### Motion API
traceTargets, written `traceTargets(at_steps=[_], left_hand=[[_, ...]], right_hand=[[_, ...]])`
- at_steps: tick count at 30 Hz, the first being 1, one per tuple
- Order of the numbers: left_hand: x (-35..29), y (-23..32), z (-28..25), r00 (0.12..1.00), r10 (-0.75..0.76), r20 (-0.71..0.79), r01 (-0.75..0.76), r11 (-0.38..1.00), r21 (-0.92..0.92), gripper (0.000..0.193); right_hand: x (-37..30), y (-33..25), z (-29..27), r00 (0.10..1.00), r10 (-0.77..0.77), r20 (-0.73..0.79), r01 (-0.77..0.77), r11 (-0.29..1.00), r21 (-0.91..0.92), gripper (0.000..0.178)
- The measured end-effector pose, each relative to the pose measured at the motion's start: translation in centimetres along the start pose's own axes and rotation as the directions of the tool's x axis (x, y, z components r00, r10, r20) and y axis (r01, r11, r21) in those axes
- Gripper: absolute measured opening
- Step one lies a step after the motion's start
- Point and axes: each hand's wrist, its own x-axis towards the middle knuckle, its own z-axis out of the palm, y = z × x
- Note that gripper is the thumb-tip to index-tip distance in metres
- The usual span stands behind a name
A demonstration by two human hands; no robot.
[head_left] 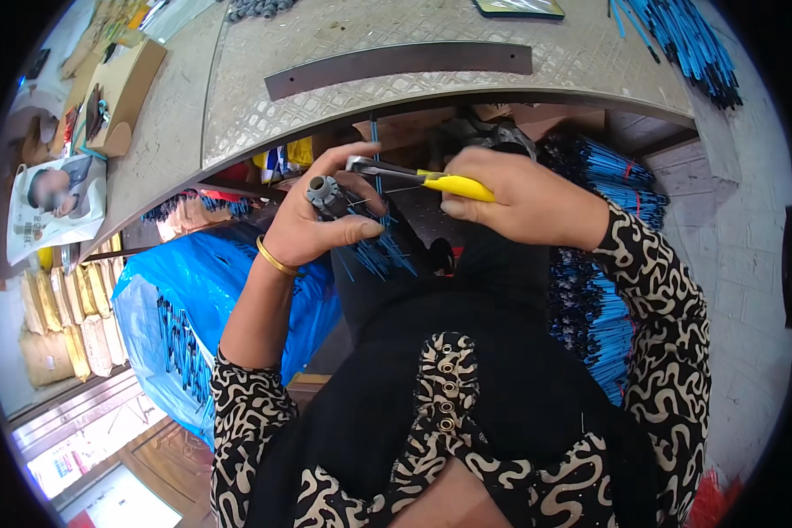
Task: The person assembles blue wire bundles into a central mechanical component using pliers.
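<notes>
My left hand (312, 218) is closed around a grey ribbed plastic hub (326, 196) with a round hole in its end. Several thin blue rods (380, 253) fan out below the hub, beside my thumb. My right hand (524, 195) grips a pair of yellow-handled pliers (460, 187), held nearly level. Their metal jaws reach left to the fingers of my left hand, beside an upright blue rod (375, 132). Whether the jaws are closed on that rod is too small to tell.
A worktop (361, 35) with a dark metal strip (396, 67) lies ahead. Bundles of black-tipped blue rods (620, 176) fill the right side below it, with more at the top right. A blue plastic bag (238, 273) holding rods stands left. A cardboard box (136, 92) sits on the left.
</notes>
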Motion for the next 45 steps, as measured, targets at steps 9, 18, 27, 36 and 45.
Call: traceTargets(at_steps=[9,18,27,36,45], left_hand=[[-1.3,-0.5,-0.3,0.990,-0.021,-0.136,0.012,0.998,-0.066,0.051],[-0.9,-1.2,0.0,0.988,0.018,-0.154,-0.042,0.987,-0.155,0.041],[-2.8,-2.1,-0.5,0.922,0.159,-0.353,-0.147,0.987,0.060,0.037],[-4.6,-2.0,-0.4,0.879,0.173,-0.444,-0.134,0.984,0.118,0.042],[-4.3,-1.7,-1.1,0.934,0.106,-0.342,-0.085,0.994,0.074,0.038]], right_hand=[[-0.5,0.7,1.3,0.948,0.076,0.309,-0.217,0.865,0.452,0.032],[0.1,-0.5,3.0,0.983,0.152,0.103,-0.184,0.823,0.538,0.026],[6.1,-1.2,8.7,0.913,-0.099,-0.396,0.238,0.917,0.320,0.027],[7.6,-1.8,10.4,0.898,-0.145,-0.415,0.300,0.891,0.340,0.028],[7.2,-1.8,10.7,0.887,-0.131,-0.442,0.304,0.887,0.347,0.031]])
